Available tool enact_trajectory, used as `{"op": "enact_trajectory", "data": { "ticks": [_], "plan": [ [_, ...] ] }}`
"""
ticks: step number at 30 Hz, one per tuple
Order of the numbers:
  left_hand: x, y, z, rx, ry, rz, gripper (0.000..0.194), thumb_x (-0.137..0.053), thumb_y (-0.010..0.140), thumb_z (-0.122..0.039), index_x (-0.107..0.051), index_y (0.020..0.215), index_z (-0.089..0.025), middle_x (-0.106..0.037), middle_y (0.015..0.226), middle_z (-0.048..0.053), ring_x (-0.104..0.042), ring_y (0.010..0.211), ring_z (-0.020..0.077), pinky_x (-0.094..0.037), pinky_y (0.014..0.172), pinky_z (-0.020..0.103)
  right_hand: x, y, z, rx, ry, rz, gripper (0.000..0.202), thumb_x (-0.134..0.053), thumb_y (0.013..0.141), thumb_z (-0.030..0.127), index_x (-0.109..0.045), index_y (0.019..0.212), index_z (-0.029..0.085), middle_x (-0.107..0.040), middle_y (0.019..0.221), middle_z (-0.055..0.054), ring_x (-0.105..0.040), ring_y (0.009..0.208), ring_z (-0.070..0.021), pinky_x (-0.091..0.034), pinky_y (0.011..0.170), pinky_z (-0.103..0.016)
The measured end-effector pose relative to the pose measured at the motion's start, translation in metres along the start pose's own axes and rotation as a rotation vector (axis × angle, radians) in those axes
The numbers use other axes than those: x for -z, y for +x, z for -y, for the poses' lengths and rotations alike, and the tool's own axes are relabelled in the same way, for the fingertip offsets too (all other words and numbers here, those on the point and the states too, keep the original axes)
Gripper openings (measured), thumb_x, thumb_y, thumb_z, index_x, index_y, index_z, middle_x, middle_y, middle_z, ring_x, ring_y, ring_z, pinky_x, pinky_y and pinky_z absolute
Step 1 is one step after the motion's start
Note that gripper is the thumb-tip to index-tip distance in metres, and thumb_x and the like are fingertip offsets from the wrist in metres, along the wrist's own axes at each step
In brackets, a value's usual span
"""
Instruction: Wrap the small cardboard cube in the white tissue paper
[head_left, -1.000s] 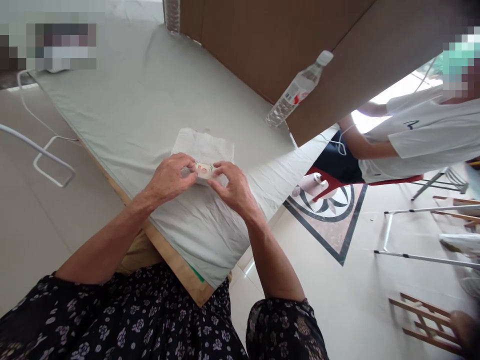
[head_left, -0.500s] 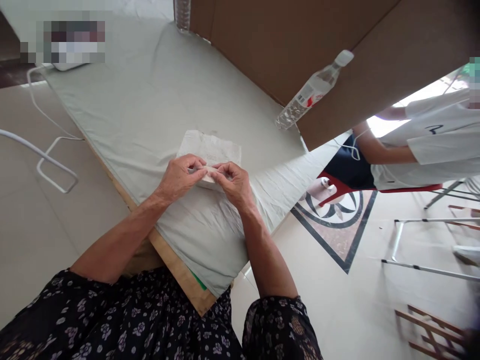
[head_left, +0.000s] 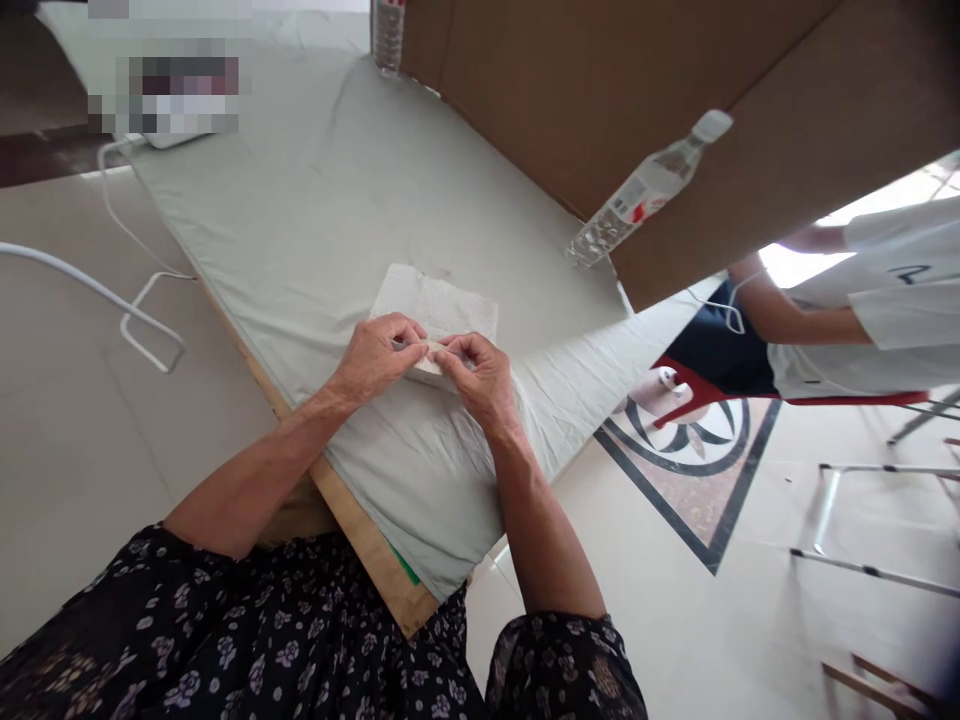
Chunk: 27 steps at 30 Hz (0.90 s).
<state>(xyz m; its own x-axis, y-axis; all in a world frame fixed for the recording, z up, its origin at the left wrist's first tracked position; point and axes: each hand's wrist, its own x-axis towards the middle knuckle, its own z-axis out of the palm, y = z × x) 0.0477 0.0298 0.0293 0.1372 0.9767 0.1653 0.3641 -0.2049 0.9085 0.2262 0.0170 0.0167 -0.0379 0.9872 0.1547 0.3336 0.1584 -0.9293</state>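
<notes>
Clear plastic bottle (head_left: 630,210), ridged below, white cap, red-marked label, beside brown cardboard (head_left: 750,165); contents hard to tell. Second ridged bottle (head_left: 388,40) at the cardboard's far edge. White pad (head_left: 439,302), rough-textured, roughly rectangular, on the surface (head_left: 300,220) under pale, creased cloth. Small pale piece (head_left: 433,349) over the pad's near part, mostly hidden, pinched by left hand (head_left: 377,355) and right hand (head_left: 486,383); fingers of both clamped on it, tips nearly meeting. One second earlier: hands wider apart, red print showing between.
</notes>
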Motion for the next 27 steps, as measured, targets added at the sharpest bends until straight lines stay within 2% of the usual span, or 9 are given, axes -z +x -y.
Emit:
{"op": "enact_trajectory", "data": {
  "ticks": [8,14,17,22,24,27],
  "plan": [
    [-0.003,0.000,0.004,0.009,-0.043,-0.042,0.018,-0.066,0.077,-0.032,-0.065,0.065,-0.018,-0.078,0.094,0.006,-0.068,0.086,0.0183,-0.048,0.071,0.028,0.000,-0.001,0.004,-0.023,-0.010,-0.016,0.023,-0.071,0.080,0.044,-0.061,0.073,0.024,-0.078,0.093,-0.002,-0.066,0.082,-0.0171,-0.050,0.078,-0.031],
    [-0.002,0.001,0.004,0.024,-0.034,-0.030,0.018,-0.066,0.077,-0.032,-0.065,0.065,-0.018,-0.078,0.092,0.006,-0.068,0.085,0.0183,-0.048,0.073,0.029,-0.003,0.001,-0.001,-0.019,-0.026,-0.007,0.023,-0.070,0.081,0.044,-0.062,0.076,0.023,-0.077,0.093,-0.002,-0.066,0.084,-0.0173,-0.051,0.080,-0.032],
    [-0.001,0.002,0.004,0.034,-0.043,-0.005,0.019,-0.066,0.075,-0.033,-0.065,0.065,-0.018,-0.077,0.090,0.006,-0.066,0.080,0.0170,-0.048,0.074,0.029,-0.002,0.001,-0.005,-0.002,-0.121,-0.009,0.021,-0.067,0.086,0.043,-0.063,0.081,0.023,-0.076,0.093,-0.002,-0.067,0.088,-0.0187,-0.052,0.085,-0.034],
    [0.001,0.005,0.003,0.063,-0.007,0.044,0.017,-0.068,0.074,-0.034,-0.066,0.068,-0.018,-0.077,0.089,0.005,-0.064,0.078,0.0171,-0.047,0.073,0.030,0.007,-0.014,0.004,0.271,-0.574,-0.255,0.013,-0.062,0.097,0.034,-0.070,0.101,0.024,-0.073,0.122,-0.011,-0.064,0.117,-0.0285,-0.044,0.104,-0.048],
    [0.001,0.007,0.002,0.066,0.011,0.058,0.017,-0.068,0.074,-0.035,-0.066,0.069,-0.018,-0.076,0.086,0.004,-0.064,0.078,0.0175,-0.047,0.073,0.030,0.008,-0.022,0.009,0.392,-0.711,-0.203,0.016,-0.057,0.103,0.031,-0.071,0.105,0.025,-0.073,0.125,-0.011,-0.063,0.119,-0.0284,-0.043,0.104,-0.048],
    [0.002,0.008,0.001,0.070,0.028,0.066,0.019,-0.067,0.075,-0.037,-0.065,0.070,-0.019,-0.075,0.084,0.005,-0.064,0.079,0.0189,-0.050,0.076,0.032,0.004,-0.029,0.012,0.523,-0.797,0.021,0.022,-0.050,0.106,0.025,-0.071,0.111,0.023,-0.075,0.119,-0.009,-0.064,0.113,-0.0248,-0.044,0.100,-0.041]
  ]
}}
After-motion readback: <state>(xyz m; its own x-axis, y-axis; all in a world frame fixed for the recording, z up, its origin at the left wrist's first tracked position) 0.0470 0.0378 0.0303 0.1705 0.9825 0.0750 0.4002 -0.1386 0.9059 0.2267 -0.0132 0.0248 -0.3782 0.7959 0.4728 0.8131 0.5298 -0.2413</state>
